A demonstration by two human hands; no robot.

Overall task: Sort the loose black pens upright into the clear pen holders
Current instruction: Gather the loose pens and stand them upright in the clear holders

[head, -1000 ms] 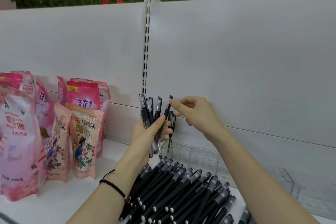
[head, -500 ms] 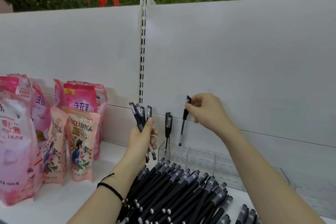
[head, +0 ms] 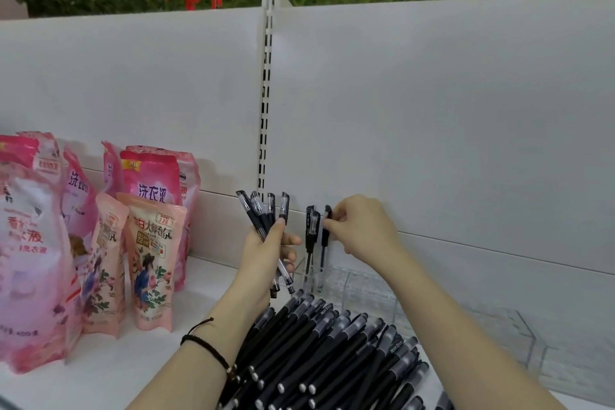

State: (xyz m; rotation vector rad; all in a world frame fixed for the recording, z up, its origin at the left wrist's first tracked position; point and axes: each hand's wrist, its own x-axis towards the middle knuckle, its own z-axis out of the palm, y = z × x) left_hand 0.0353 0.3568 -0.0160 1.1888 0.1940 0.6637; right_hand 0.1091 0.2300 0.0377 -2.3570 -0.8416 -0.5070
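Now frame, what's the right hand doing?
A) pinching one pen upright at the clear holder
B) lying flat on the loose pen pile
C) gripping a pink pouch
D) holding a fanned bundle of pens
A: the right hand pinches a single pen near its cap, upright, tip down at the clear holder beside two standing pens; the bundle is in the left hand.
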